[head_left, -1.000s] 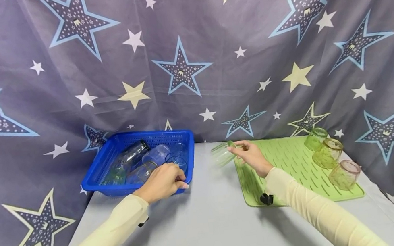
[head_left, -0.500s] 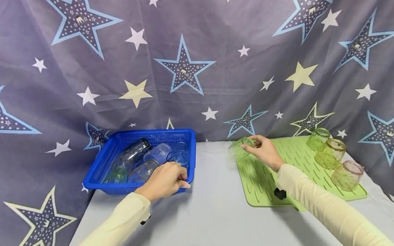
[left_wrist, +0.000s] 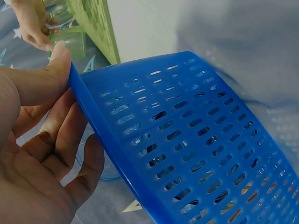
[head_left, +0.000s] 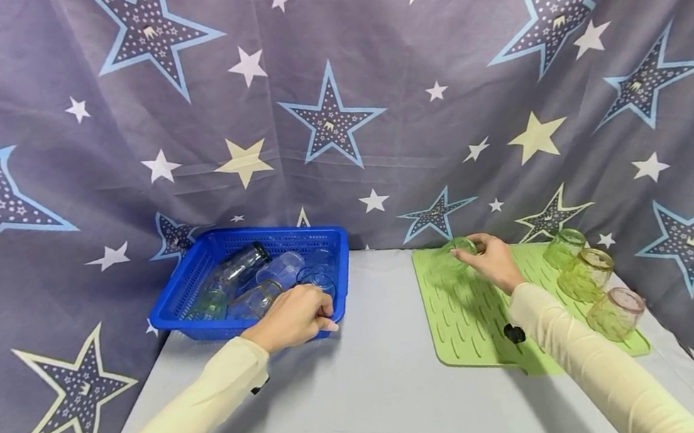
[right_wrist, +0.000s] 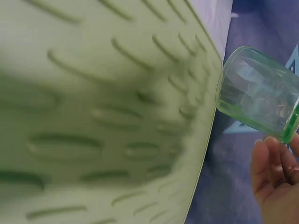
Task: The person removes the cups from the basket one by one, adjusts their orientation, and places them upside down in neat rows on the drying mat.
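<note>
My left hand [head_left: 294, 315] grips the near right rim of a blue plastic basket [head_left: 205, 327]. In the left wrist view the thumb lies outside its slotted wall [left_wrist: 187, 135] and the curled fingers are inside. Clear and tinted drinking glasses lie jumbled in the basket, among them a dark one [head_left: 248, 263] and an amber-rimmed one [head_left: 256, 300]. Over the back left part of a green drying mat [head_left: 463, 335], my right hand [head_left: 495, 264] holds a clear green drinking glass [right_wrist: 257, 88] by its thick-bottomed end. Its wide mouth points toward the mat.
Along the mat's right side stand a green glass [head_left: 564, 249], a yellow glass [head_left: 587, 275] and a pink glass [head_left: 617, 314] in a row. A star-patterned curtain [head_left: 383, 198] hangs behind the pale table [head_left: 373, 385].
The right hand has carried the green glass rightward, from the gap beside the mat to over it, turning its mouth downward. The left hand keeps its hold on the basket rim.
</note>
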`<state>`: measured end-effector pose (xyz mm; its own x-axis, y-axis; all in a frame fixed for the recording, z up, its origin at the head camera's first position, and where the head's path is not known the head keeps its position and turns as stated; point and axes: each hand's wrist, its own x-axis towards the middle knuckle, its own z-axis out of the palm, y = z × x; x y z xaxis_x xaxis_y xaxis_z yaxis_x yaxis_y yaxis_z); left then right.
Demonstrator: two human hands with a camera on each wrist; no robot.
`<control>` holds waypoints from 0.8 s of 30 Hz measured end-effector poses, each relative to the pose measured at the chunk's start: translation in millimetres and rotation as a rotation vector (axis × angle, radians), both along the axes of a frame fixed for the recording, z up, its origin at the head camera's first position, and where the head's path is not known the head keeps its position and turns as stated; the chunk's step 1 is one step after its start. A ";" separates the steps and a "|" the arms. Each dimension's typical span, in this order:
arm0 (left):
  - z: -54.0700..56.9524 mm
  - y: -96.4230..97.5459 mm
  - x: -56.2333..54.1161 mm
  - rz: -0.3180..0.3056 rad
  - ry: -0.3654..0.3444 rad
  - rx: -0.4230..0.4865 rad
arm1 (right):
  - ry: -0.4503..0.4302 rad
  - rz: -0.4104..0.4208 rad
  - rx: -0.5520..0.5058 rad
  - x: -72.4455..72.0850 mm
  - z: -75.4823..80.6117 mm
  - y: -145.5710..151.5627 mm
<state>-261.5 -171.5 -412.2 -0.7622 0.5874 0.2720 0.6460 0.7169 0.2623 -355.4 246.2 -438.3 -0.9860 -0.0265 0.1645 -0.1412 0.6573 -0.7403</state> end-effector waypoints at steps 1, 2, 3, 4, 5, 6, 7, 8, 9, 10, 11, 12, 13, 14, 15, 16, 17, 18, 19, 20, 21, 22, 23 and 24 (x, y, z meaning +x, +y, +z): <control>-0.3 -0.2 -0.2 0.003 -0.001 0.000 | 0.006 -0.008 0.016 -1.4 0.1 2.7; -0.7 -0.4 -0.4 0.005 -0.002 -0.002 | 0.010 -0.019 0.035 -2.9 0.2 5.6; -1.1 -0.6 -0.6 0.007 -0.003 -0.005 | 0.018 -0.025 0.054 -4.5 0.2 8.7; -1.5 -0.7 -0.9 0.009 -0.004 -0.006 | 0.030 -0.029 0.077 -5.7 0.3 11.8; -1.9 -0.8 -1.0 0.012 -0.004 -0.010 | 0.041 -0.035 0.095 -7.2 0.3 15.0; -2.2 -0.9 -1.1 0.013 -0.005 -0.012 | 0.052 -0.042 0.113 -8.1 0.3 18.3; -2.6 -1.0 -1.1 0.013 -0.007 -0.010 | 0.062 -0.047 0.129 -9.1 0.3 21.7; -3.0 -0.9 -1.1 0.014 -0.008 -0.010 | 0.067 -0.052 0.143 -9.6 0.3 25.2; -3.4 -0.9 -1.0 0.014 -0.008 -0.010 | 0.073 -0.055 0.158 -9.9 0.4 28.5; -3.6 -0.9 -0.8 0.014 -0.010 -0.007 | 0.078 -0.060 0.170 -10.2 0.4 32.0; -3.9 -0.9 -0.6 0.013 -0.012 -0.003 | 0.082 -0.067 0.185 -10.6 0.3 35.2; -4.0 -1.0 -0.3 0.011 -0.016 0.002 | 0.085 -0.072 0.199 -11.3 0.0 38.8; -4.1 -0.9 0.0 0.011 -0.016 0.003 | 0.086 -0.076 0.214 -12.3 -0.3 42.6; -4.1 -1.0 0.3 0.013 -0.016 0.001 | 0.085 -0.082 0.227 -13.2 -0.4 46.1; -4.0 -1.0 0.5 0.013 -0.018 0.002 | 0.085 -0.087 0.238 -13.8 -0.3 49.5; -3.9 -1.1 0.8 0.015 -0.020 0.002 | 0.087 -0.092 0.251 -14.9 -0.3 53.2; -3.7 -1.2 0.9 0.018 -0.021 -0.001 | 0.087 -0.097 0.262 -16.0 -0.1 56.7; -3.5 -1.4 1.1 0.020 -0.022 -0.003 | 0.087 -0.104 0.275 -17.4 0.3 60.3; -3.3 -1.4 1.2 0.022 -0.024 -0.005 | 0.089 -0.111 0.282 -18.2 1.2 63.4; -2.9 -1.4 1.3 0.023 -0.028 -0.003 | 0.084 -0.120 0.288 -19.3 2.2 66.5; -2.6 -1.5 1.5 0.024 -0.035 -0.001 | 0.085 -0.125 0.299 -20.5 3.2 69.7; -2.2 -1.7 1.7 0.027 -0.039 -0.002 | 0.084 -0.132 0.308 -22.2 4.2 72.9; -1.7 -1.7 2.0 0.030 -0.043 -0.002 | 0.082 -0.139 0.320 -23.5 5.1 75.6; -1.3 -1.8 2.2 0.031 -0.047 -0.001 | 0.079 -0.145 0.333 -25.2 6.0 78.9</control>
